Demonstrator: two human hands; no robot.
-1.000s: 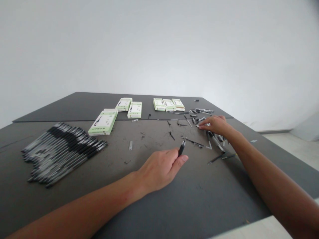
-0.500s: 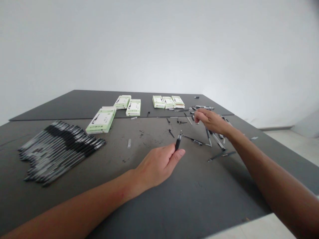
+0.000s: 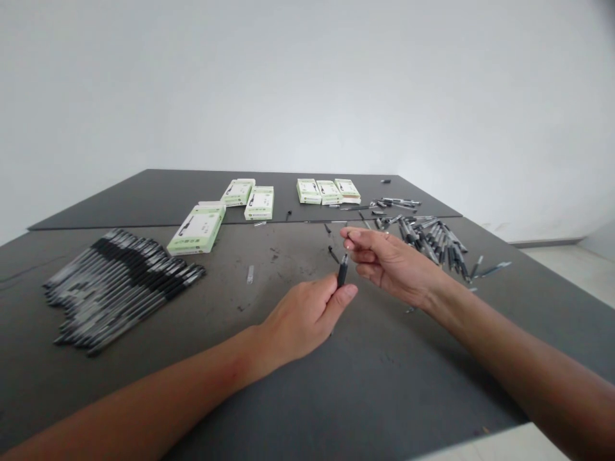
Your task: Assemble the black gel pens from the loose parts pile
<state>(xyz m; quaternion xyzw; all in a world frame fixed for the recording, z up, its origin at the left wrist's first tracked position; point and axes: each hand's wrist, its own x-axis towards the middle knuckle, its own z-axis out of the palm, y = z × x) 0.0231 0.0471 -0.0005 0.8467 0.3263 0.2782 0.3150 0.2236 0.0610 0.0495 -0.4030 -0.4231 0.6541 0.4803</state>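
Observation:
Above the table's middle, my left hand [image 3: 307,314] is closed round a gel pen [image 3: 343,272], its dark grip and tip pointing up past the thumb. Just beyond that tip, my right hand [image 3: 389,262] is closed in a pinch, thumb and forefinger together. Whatever lies between those fingertips is too small to name. Behind and right of the right hand spreads a loose heap of pens and pen parts [image 3: 432,240]. At the left, many pens lie side by side in a slanting row [image 3: 125,282].
Green-and-white pen boxes stand at the back: a large box [image 3: 196,230] at left, others [image 3: 259,203] beside it, and a group [image 3: 308,191] further right. A small clear piece [image 3: 250,274] lies mid-table. The dark table [image 3: 230,397] meets a white wall behind.
My right hand has come back from the heap at the right to the pen's tip, fingers pinched. My left hand has stayed almost in place with the pen. The view has shifted slightly.

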